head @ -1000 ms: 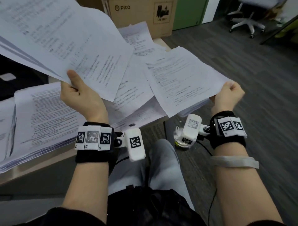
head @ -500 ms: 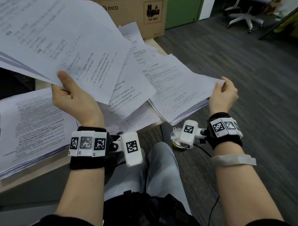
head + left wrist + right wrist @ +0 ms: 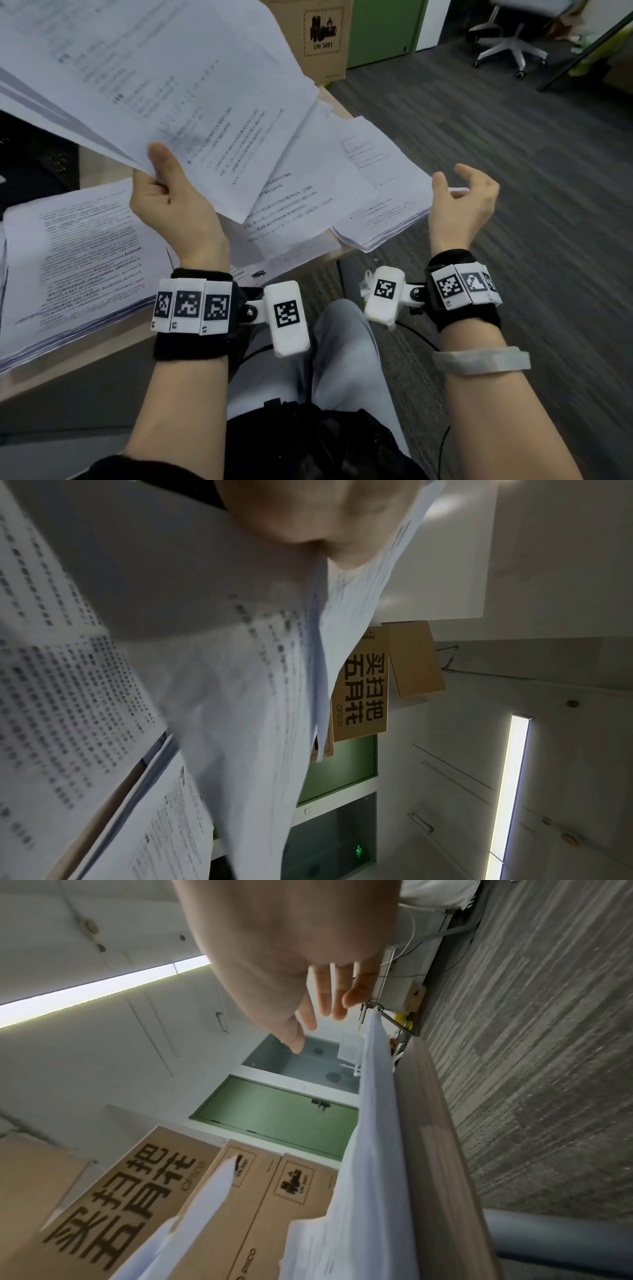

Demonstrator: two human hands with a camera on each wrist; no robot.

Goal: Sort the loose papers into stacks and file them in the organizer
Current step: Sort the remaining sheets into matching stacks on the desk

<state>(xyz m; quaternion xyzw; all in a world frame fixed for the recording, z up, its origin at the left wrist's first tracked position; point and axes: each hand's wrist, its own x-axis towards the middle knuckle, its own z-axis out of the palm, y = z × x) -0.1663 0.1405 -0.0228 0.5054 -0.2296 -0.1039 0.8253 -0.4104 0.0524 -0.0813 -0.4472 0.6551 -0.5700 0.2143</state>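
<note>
My left hand (image 3: 164, 192) pinches the lower corner of a raised sheaf of printed papers (image 3: 164, 85), thumb on top; the same sheaf (image 3: 212, 696) fills the left wrist view under the hand (image 3: 294, 515). My right hand (image 3: 462, 202) hovers with fingers spread and loose just off the right corner of a paper stack (image 3: 387, 192) lying at the desk's right end. It holds nothing. Seen from the right wrist, that stack (image 3: 369, 1123) shows edge-on below the relaxed fingers (image 3: 329, 993). More loose sheets (image 3: 308, 205) overlap across the desk. No organizer is in view.
A thick pile of printed pages (image 3: 75, 257) lies on the desk (image 3: 85, 353) at the left. Cardboard boxes (image 3: 322, 34) stand behind the desk, next to a green door (image 3: 383, 31). An office chair (image 3: 507, 44) stands on the grey carpet (image 3: 531, 154) at the far right.
My right hand has let go of the stack at the desk's right end, which now lies flat, and its fingers have spread. The left hand still holds its sheaf raised.
</note>
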